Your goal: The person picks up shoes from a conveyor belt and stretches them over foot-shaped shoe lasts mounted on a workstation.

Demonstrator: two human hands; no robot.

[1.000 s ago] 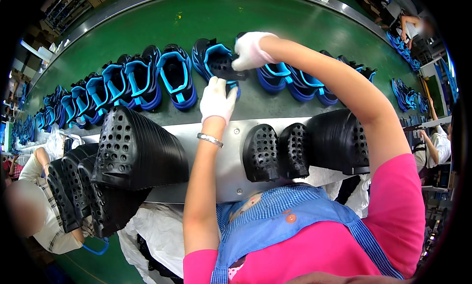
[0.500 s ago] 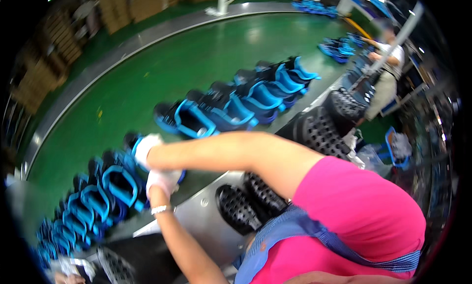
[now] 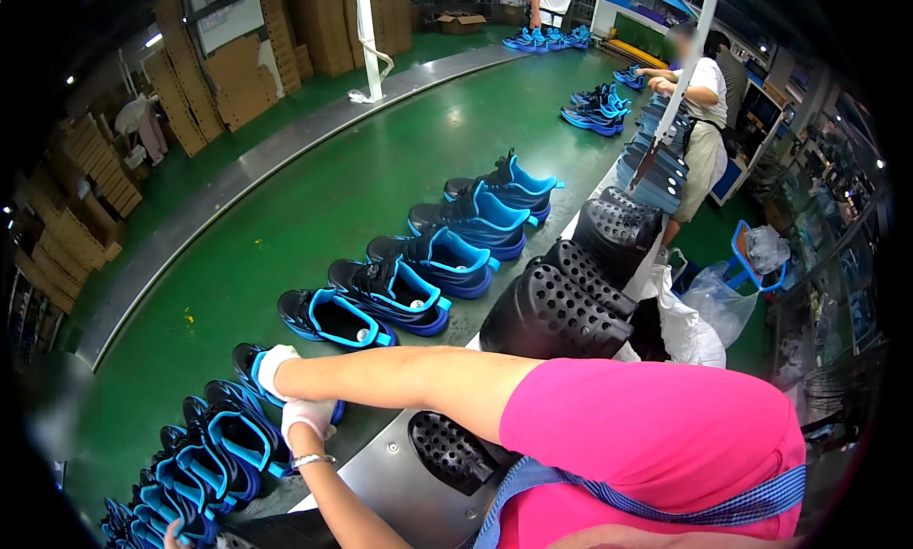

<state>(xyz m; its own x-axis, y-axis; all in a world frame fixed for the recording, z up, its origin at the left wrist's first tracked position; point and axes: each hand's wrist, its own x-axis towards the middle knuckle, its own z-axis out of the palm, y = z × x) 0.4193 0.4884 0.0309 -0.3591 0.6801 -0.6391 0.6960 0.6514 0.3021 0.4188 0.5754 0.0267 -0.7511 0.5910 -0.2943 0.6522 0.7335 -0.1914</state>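
Note:
Both my hands wear pale gloves and are on a black-and-blue sneaker [image 3: 245, 361] on the green belt. My right hand [image 3: 277, 370] reaches across from the right and is closed over its front part. Nearer to me, my left hand [image 3: 309, 420] is closed at the heel end, below the right wrist. Most of the sneaker is hidden by my gloves, and my fingertips do not show. Beyond it stands another sneaker [image 3: 335, 318], its bright blue opening facing up. On the near side, a sneaker [image 3: 240, 440] stands close to my left hand.
Several sneakers line the green conveyor belt [image 3: 228, 264]. Black hole-studded pieces [image 3: 556, 302] are on the metal ledge [image 3: 380, 454] at my side. A co-worker [image 3: 706, 97] stands at far right beside stacked grey-blue pieces [image 3: 656, 154]. Another person's hand [image 3: 176, 535] shows at lower left.
The view has tilted, so the belt and shoes appear lower and sharper. Both hands stay on the sneaker, now lower in the picture. More of the far end shows, including another person there.

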